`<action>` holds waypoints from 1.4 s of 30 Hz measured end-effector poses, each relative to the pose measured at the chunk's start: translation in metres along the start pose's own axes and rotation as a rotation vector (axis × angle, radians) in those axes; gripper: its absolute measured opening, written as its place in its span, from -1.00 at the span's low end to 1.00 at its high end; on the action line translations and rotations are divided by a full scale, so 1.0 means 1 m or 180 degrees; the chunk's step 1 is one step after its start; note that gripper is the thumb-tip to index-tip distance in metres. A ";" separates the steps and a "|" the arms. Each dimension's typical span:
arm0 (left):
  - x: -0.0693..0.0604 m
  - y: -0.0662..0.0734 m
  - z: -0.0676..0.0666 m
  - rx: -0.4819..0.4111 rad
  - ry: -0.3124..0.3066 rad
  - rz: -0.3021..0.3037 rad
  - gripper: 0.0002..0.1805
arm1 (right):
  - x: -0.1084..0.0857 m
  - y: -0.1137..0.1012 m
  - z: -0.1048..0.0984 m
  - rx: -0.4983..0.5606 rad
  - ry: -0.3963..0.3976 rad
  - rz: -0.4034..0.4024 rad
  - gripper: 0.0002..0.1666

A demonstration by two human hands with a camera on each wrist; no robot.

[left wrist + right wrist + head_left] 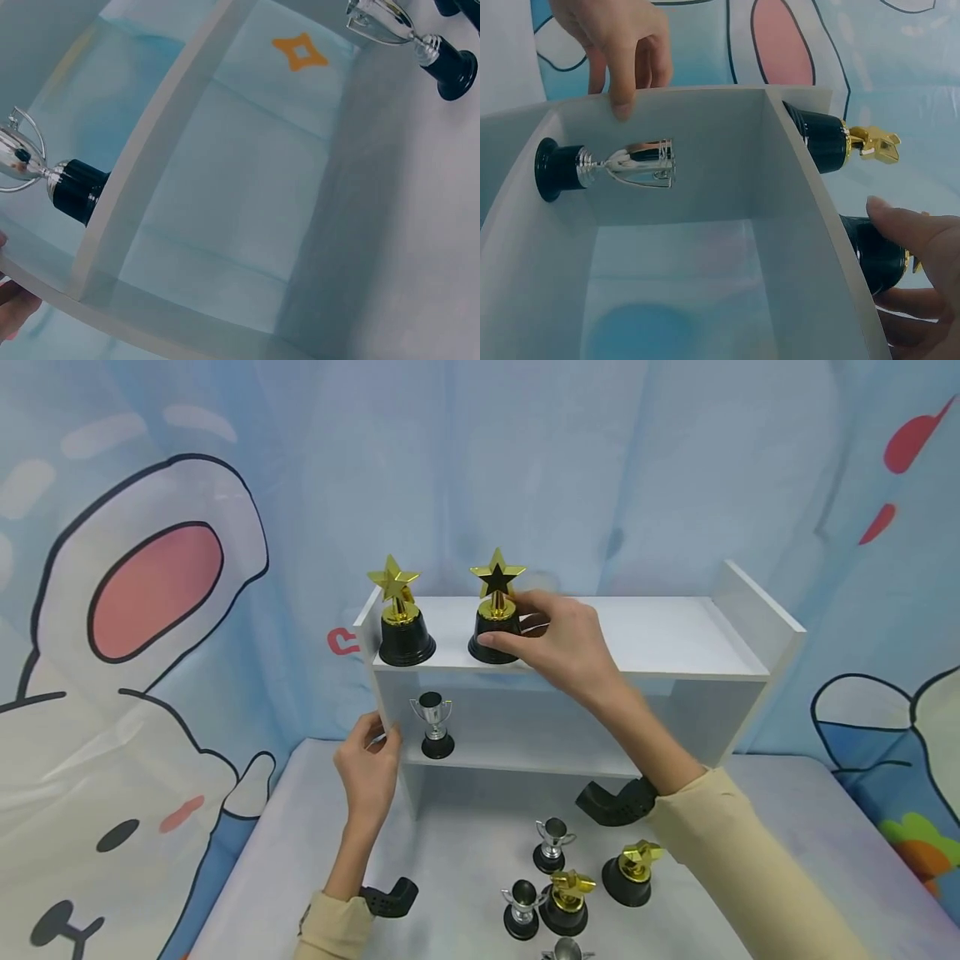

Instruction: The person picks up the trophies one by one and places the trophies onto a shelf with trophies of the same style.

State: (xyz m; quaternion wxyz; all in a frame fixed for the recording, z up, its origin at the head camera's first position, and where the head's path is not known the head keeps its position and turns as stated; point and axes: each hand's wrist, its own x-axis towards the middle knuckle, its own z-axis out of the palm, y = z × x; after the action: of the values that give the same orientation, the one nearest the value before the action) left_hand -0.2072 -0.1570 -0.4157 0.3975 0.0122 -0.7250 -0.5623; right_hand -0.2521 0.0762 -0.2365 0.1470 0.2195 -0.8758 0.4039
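On the top shelf of the white shelf unit, the right hand pinches the black base of a gold star trophy between thumb and fingers. That trophy stands upright near the front edge. Left of it, apart, is another star trophy. The left hand grips the unit's left side panel, thumb inside and fingers outside, as the right wrist view shows the hand. Close to that thumb, a silver cup trophy stands on the middle shelf.
Below, in front of the unit, stand silver cups and gold star trophies; one more cup is cut by the lower frame edge. A printed blue curtain hangs behind the unit.
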 end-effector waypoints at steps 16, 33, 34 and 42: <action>0.006 0.000 0.001 0.0050 0.0041 0.0015 -0.80 | -0.039 0.017 -0.010 0.0099 0.0830 -0.1080 -0.42; 0.005 -0.003 -0.001 0.0136 0.0131 0.0012 -0.78 | -0.091 0.047 -0.008 -0.0168 0.1207 -0.2050 -0.44; 0.005 -0.002 -0.002 0.0146 0.0139 0.0011 -0.78 | -0.095 0.051 -0.006 -0.0161 0.1198 -0.2047 -0.45; 0.005 -0.003 -0.004 0.0125 0.0101 -0.0063 -0.76 | -0.127 0.083 0.007 -0.0103 0.1132 -0.1849 -0.42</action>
State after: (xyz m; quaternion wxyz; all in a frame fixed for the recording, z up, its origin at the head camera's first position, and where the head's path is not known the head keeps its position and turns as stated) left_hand -0.2097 -0.1640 -0.4154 0.4030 0.0361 -0.7294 -0.5516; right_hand -0.1847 0.1526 -0.3493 0.4098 0.3836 -0.7437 0.3631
